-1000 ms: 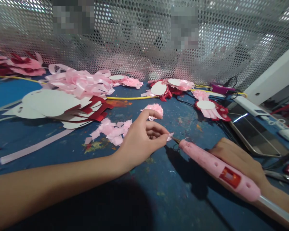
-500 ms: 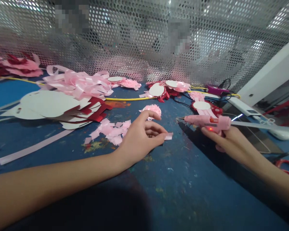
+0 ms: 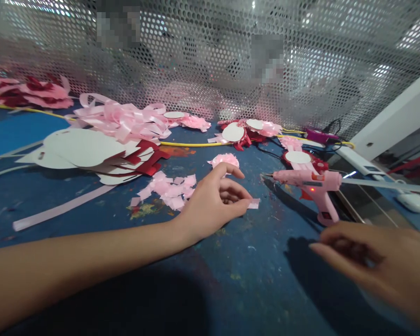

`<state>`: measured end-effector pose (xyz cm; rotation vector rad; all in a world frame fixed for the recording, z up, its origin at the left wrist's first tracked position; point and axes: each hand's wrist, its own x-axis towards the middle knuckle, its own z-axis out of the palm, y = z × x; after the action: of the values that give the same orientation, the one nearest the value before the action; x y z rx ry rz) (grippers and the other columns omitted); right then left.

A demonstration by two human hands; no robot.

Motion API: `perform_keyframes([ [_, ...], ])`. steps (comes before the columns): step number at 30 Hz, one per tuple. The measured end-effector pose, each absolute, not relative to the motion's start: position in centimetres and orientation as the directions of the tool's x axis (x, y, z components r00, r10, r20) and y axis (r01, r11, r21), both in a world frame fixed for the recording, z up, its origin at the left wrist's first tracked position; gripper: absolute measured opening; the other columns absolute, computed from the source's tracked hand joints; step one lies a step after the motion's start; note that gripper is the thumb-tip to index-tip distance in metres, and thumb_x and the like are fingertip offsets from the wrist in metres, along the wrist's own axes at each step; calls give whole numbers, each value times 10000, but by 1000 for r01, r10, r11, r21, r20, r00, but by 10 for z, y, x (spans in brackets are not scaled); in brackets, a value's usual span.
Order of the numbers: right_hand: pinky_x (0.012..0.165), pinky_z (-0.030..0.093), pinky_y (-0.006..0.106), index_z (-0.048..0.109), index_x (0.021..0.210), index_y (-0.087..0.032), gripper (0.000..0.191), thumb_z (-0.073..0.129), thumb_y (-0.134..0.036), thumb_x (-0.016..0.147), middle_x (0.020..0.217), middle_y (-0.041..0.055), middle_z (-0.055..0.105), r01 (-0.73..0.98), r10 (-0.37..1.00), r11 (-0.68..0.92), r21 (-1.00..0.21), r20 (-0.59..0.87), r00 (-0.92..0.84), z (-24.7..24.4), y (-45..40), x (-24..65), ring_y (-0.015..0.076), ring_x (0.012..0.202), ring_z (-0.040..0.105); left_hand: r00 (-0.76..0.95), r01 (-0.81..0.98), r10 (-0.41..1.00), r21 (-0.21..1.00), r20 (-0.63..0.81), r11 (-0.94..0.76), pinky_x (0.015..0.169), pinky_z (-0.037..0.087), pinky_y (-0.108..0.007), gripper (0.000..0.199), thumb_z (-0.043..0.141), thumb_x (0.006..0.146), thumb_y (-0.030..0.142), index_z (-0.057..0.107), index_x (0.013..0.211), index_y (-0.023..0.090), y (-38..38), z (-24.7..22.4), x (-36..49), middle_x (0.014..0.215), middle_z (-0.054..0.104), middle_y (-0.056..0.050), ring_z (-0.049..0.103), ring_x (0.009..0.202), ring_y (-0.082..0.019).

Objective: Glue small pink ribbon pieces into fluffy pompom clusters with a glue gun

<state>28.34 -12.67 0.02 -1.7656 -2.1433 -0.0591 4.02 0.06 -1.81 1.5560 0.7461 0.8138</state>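
Between the thumb and fingertips of my left hand (image 3: 219, 196) is a small pink ribbon piece (image 3: 254, 203), its end sticking out to the right just over the table. My right hand (image 3: 367, 266) is off to the right with curled fingers, thumb apart from them, and nothing in it. Just beyond it a pink glue gun (image 3: 308, 182) stands on the table, nozzle pointing left and a red light on. Behind my left hand lies a pink ruffled rosette (image 3: 226, 161), partly covered by the fingers. Cut pink ribbon squares (image 3: 171, 190) are heaped left of the hand.
White and red card cutouts (image 3: 80, 151) are stacked at the left, with a pink ribbon strip (image 3: 63, 207) before them. Looped pink ribbons (image 3: 126, 119) and rosettes with white discs (image 3: 234, 132) line the back. A perforated metal panel (image 3: 203, 56) rises behind a yellow cable (image 3: 192, 144).
My right hand has let go of the glue gun and moved toward me, leaving it standing on the table. My left hand keeps its pinch on the ribbon piece. The view has shifted slightly.
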Motion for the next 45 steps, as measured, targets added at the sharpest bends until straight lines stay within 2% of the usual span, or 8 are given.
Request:
perform_keyframes([
  [1, 326, 343, 197, 643, 792, -251, 241, 581, -478, 842, 473, -62, 573, 940, 948, 246, -238, 262, -182, -4, -124, 270, 85, 328, 493, 560, 16, 822, 991, 99, -130, 659, 492, -189, 356, 682, 750, 165, 416, 978, 230, 0, -18, 40, 788, 681, 28, 623, 687, -80],
  [4, 387, 388, 212, 602, 985, -226, 187, 500, -358, 901, 495, -68, 579, 910, 910, 317, -269, 356, -212, -19, -107, 240, 108, 384, 542, 573, 6, 812, 990, 111, -140, 640, 473, -181, 345, 666, 759, 153, 413, 981, 232, -1, -17, 40, 783, 681, 34, 619, 682, -77],
  [7, 408, 389, 202, 568, 1039, -199, 186, 516, -298, 891, 491, -82, 552, 871, 916, 315, -376, 361, -175, -30, -86, 227, 94, 380, 513, 591, 10, 799, 990, 110, -143, 641, 472, -191, 346, 673, 760, 175, 417, 985, 232, -1, -17, 39, 777, 681, 32, 620, 682, -83],
  [13, 412, 373, 166, 577, 993, -184, 138, 548, -239, 869, 480, -95, 510, 760, 866, 454, -465, 432, -252, -29, -61, 223, 62, 373, 466, 584, 38, 809, 993, 72, -115, 640, 480, -179, 340, 675, 753, 176, 416, 967, 228, 1, -16, 39, 779, 687, 32, 614, 665, -73],
  [28, 416, 356, 148, 631, 872, -189, 57, 577, -186, 852, 461, -96, 525, 723, 837, 496, -480, 486, -252, -22, -63, 227, 40, 368, 455, 573, 88, 819, 995, -18, -40, 581, 484, -152, 396, 739, 697, 198, 439, 954, 217, 3, -11, 44, 733, 693, 34, 635, 627, -78],
  [37, 420, 362, 160, 631, 814, -196, 78, 566, -197, 858, 470, -86, 548, 732, 842, 487, -477, 480, -247, -21, -65, 226, 44, 375, 469, 589, 114, 808, 988, 20, -108, 591, 488, -211, 345, 698, 734, 213, 432, 954, 222, 1, -13, 44, 751, 692, 14, 658, 646, -120],
  [42, 407, 347, 161, 636, 800, -203, 72, 582, -209, 848, 460, -88, 534, 725, 849, 465, -508, 489, -201, -21, -67, 227, 42, 370, 464, 621, 134, 777, 962, 107, -239, 664, 485, -253, 286, 583, 758, 98, 432, 963, 226, 0, -13, 43, 862, 711, 3, 668, 771, -142],
  [45, 390, 333, 171, 642, 794, -211, 89, 577, -230, 852, 451, -85, 530, 728, 853, 455, -512, 485, -192, -21, -68, 228, 48, 361, 460, 641, 164, 756, 939, 132, -303, 679, 475, -263, 301, 602, 755, 100, 436, 968, 233, -1, -13, 42, 854, 724, 23, 654, 745, -135],
])
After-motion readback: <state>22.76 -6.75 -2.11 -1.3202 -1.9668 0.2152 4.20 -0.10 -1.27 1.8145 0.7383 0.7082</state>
